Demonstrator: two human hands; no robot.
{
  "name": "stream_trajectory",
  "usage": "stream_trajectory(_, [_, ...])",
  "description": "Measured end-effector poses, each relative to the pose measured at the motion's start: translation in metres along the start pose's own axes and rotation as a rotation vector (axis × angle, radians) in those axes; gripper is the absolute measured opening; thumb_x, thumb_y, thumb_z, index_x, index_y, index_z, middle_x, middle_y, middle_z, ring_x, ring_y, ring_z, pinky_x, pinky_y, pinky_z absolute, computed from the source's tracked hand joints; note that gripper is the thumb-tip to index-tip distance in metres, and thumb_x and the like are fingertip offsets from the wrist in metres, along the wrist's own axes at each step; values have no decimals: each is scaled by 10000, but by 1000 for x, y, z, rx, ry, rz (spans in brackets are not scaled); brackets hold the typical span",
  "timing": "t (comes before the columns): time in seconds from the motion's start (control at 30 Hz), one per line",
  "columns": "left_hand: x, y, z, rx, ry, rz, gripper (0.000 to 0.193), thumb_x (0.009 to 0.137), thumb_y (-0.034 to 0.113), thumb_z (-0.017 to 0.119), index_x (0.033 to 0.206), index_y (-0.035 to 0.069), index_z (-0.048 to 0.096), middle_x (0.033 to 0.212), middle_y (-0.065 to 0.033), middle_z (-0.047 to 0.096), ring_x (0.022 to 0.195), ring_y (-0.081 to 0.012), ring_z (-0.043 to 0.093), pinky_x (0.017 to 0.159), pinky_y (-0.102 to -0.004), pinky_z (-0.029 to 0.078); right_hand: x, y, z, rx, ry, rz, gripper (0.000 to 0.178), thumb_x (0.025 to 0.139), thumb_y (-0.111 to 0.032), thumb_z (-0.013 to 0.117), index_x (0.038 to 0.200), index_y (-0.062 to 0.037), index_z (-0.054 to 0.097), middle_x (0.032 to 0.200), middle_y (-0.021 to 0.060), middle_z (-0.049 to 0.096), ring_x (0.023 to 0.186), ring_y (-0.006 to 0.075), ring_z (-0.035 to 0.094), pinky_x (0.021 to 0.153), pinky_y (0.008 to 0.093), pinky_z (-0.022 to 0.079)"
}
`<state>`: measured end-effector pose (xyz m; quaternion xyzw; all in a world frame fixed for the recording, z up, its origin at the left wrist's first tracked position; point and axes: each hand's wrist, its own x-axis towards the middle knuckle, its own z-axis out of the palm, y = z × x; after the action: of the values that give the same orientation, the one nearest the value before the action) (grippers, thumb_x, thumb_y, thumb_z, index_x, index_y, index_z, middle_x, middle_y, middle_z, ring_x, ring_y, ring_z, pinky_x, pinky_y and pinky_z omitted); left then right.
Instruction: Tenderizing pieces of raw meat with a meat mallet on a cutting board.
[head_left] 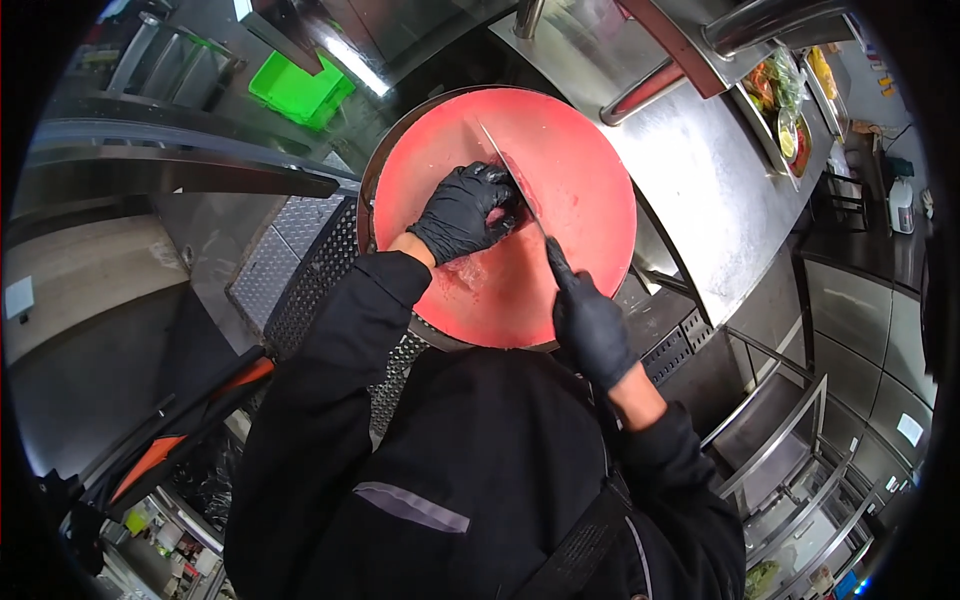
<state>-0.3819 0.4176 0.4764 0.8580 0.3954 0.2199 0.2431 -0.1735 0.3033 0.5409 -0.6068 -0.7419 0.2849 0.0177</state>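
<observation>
A large round red cutting board [590, 170] lies in front of me. On it my left hand [465, 213], in a black glove, presses down on a piece of raw red meat [522, 180] with its fingers curled. Most of the meat is hidden under that hand and the blade. My right hand [592, 325], gloved in black too, is wrapped round the dark handle of a long knife [512, 170]. The blade runs up and to the left across the meat, right beside my left fingertips. Small red scraps and wet smears [460, 280] mark the board near my left wrist.
To the right stands a steel counter [690, 190] with trays of vegetables [775, 100] at its far end. A bright green crate [300, 88] is at the far left. Steel racks [790, 430] stand at lower right, and a white bottle [901, 205] at far right.
</observation>
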Motion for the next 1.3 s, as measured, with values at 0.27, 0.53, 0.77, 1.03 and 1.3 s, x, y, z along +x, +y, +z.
stream_trajectory(0.27, [-5, -1, 3, -8, 8, -81, 299, 706, 278, 700, 940, 97, 657, 1008, -115, 602, 959, -327, 549, 841, -417, 442, -48, 9, -10, 84, 18, -107, 742, 782, -29, 520, 1451, -191, 243, 844, 209, 510, 550, 373, 558, 504, 471, 466])
stream_trajectory(0.53, [-7, 0, 4, -18, 46, -79, 306, 707, 278, 701, 958, 108, 662, 1039, -114, 605, 991, -326, 550, 869, -417, 442, 4, -1, 13, -60, 19, -12, 680, 811, -31, 492, 1442, -174, 280, 795, 174, 518, 534, 338, 547, 485, 449, 457])
stream_trajectory(0.77, [-6, 3, 7, 15, 32, -103, 321, 708, 281, 698, 977, 111, 658, 1049, -117, 602, 1006, -328, 549, 873, -429, 442, 24, -1, 27, -109, 57, -18, 670, 818, -40, 483, 1442, -174, 277, 802, 187, 508, 531, 349, 540, 490, 452, 465])
stream_trajectory(1.03, [-9, 3, 6, 35, 56, -135, 323, 717, 274, 696, 989, 105, 650, 1057, -112, 602, 1015, -316, 552, 878, -420, 443, -32, 12, 19, -67, 27, -27, 734, 783, -36, 498, 1453, -213, 256, 772, 193, 504, 529, 357, 560, 471, 461, 456])
stream_trajectory(1.3, [-11, 6, 13, 72, 87, -131, 316, 709, 285, 706, 964, 105, 655, 1027, -99, 609, 963, -302, 568, 850, -407, 454, 41, 8, 39, -70, 140, -101, 704, 800, -74, 506, 1446, -166, 242, 836, 207, 519, 541, 356, 568, 495, 469, 484])
